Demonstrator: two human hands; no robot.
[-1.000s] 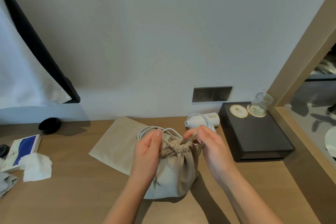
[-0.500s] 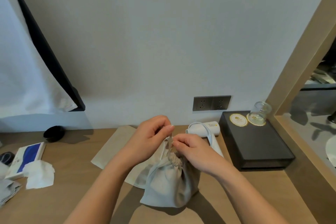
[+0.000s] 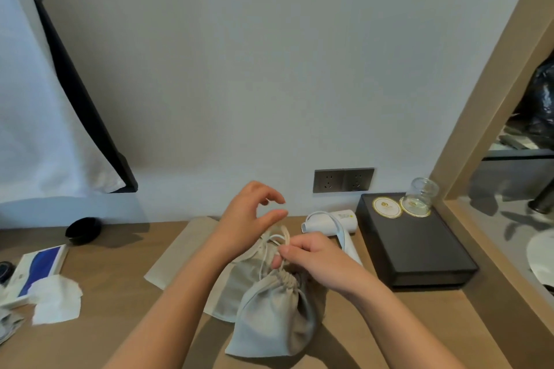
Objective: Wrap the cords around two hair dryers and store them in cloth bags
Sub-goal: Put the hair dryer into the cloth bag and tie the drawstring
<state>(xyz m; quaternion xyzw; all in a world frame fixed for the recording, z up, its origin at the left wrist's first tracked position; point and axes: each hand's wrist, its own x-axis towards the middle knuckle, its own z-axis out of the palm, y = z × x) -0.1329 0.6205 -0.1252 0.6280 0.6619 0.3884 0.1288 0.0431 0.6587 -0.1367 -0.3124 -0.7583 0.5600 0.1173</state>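
Since half a sec ago your left hand (image 3: 251, 219) has let go of the string & lifted clear of the bag. It now hovers at frame ctr, fingers loosely curved, thumb & forefinger apart, nothing in it. Your right hand (image 3: 314, 260) sits just below-right of it, fingertips pinched on the drawstring (image 3: 278, 237), right above the puckered neck of the filled bag (image 3: 275, 317). That bag stands at lower ctr on the desk (image 3: 120, 263), bulging, mouth cinched nearly closed. Dryer no. 1 is presumably inside; can't see it.

Step in hand, as I read it: closing off bag no. 1, so approx half done. The second dryer (image 3: 329, 223) lies right of ctr, just beside the black box (image 3: 416, 252), w/ a turn of cord over its body. Can't tell if that wrap is finished. The flat bag (image 3: 183, 252) lies left of ctr, partly under the filled one, and looks empty.

Next: finish the pull or knot w/ your right hand, left steadying the neck, then set that bag aside. After that, reach for the dryer, check the cord is snug, & spread the flat bag's mouth w/ both hands before sliding it in.
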